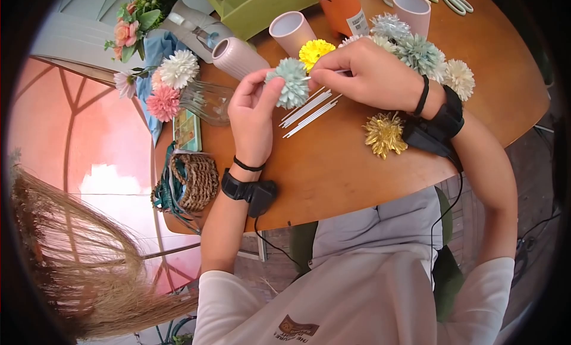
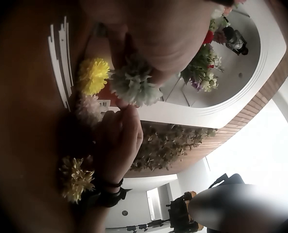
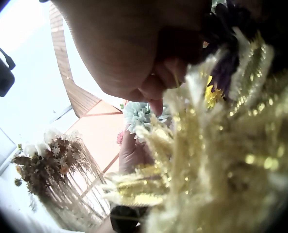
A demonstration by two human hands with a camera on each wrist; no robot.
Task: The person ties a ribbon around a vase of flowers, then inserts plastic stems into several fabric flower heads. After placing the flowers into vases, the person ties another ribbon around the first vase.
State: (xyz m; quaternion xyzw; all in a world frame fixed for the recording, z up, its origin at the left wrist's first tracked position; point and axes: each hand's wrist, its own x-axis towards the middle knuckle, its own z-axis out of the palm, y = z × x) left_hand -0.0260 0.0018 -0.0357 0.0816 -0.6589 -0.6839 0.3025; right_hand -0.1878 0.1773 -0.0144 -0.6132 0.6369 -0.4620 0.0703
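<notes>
My left hand holds a pale teal artificial flower head between thumb and fingers over the table. Close on its right, my right hand pinches a thin white stick, whose tip is right at the flower's side. In the left wrist view the teal flower hangs between both hands; in the right wrist view it is partly hidden behind fingers and gold petals. Several white sticks lie below the hands. A yellow flower sits just behind them, and a gold flower lies by my right wrist.
Pink cups, a ribbed vase and an orange container stand behind the hands. Pale flowers cluster at right, scissors beyond. At left are a glass vase with flowers and a woven basket.
</notes>
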